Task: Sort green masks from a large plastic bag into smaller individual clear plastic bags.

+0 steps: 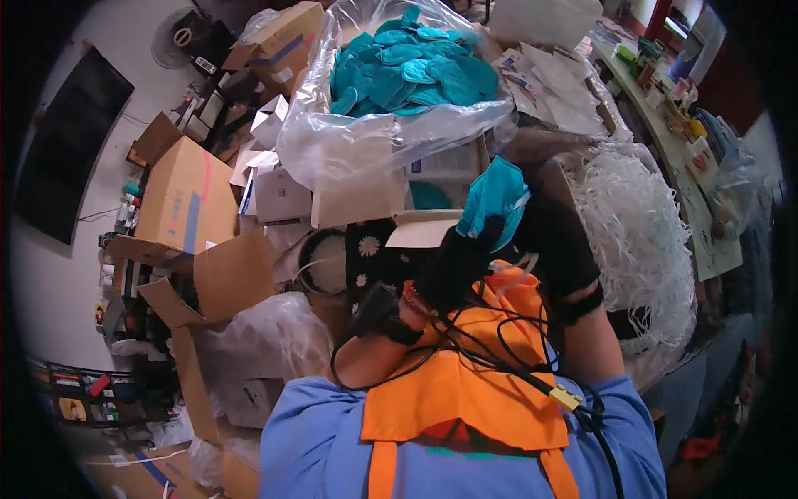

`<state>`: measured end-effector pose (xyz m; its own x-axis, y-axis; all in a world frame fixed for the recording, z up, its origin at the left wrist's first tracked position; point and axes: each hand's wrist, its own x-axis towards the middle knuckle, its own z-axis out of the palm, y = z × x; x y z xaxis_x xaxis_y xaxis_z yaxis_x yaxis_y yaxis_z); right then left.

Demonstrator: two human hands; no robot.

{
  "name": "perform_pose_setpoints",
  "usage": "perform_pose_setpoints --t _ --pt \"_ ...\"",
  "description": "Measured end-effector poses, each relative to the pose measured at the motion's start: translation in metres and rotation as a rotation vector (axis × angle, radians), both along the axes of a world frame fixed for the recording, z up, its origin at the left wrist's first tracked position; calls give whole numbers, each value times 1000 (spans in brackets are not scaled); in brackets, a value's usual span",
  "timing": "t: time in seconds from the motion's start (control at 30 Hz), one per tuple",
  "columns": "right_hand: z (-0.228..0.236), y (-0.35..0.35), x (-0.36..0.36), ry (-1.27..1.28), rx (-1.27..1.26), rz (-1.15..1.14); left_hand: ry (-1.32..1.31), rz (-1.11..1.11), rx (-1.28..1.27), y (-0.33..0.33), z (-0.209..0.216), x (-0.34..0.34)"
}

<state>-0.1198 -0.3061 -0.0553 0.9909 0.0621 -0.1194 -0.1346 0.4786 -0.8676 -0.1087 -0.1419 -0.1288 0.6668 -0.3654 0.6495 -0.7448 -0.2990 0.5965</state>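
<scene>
My left hand [455, 268], in a black glove, grips a teal folded face mask [496, 198] by its lower end, holding it tilted up. Close on its right is my black-gloved right hand [561, 254], whose fingers blend into shadow beside the mask. A thin white strap [525, 268] loops below the two hands; which hand has it, if either, I cannot tell. Ahead, a plastic-lined box [312, 150] holds a heap of teal masks [407, 71]. A smaller open carton [353, 198] nearer me has another teal piece [429, 195] inside.
To the right, a plastic-lined container bulges with white elastic straps [632, 233]. Cardboard boxes [179, 200] crowd the left, one open box [195, 366] with clear plastic in it. Black cables [499, 362] cross my orange apron [457, 399]. A long cluttered table [665, 133] runs along the far right.
</scene>
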Motion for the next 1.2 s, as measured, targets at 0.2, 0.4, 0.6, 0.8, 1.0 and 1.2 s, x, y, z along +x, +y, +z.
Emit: perform_pose_setpoints --t 0.2,0.4,0.6,0.8,1.0,1.2 --pt "-37 -43 21 -97 264 -80 -102 32 157 -23 -62 -11" --pt "-29 -48 19 -130 -37 -125 -221 167 288 -19 -49 -30" --pt "-24 -62 26 -28 -220 -91 551 -140 -76 10 10 -29" --pt "-38 -58 8 -706 -1340 83 819 -97 -291 19 31 -4" --pt "-11 -26 -9 -461 -920 -93 99 75 120 30 18 -9" --pt "-12 -16 -11 -283 -487 -11 430 14 -96 25 51 -11"
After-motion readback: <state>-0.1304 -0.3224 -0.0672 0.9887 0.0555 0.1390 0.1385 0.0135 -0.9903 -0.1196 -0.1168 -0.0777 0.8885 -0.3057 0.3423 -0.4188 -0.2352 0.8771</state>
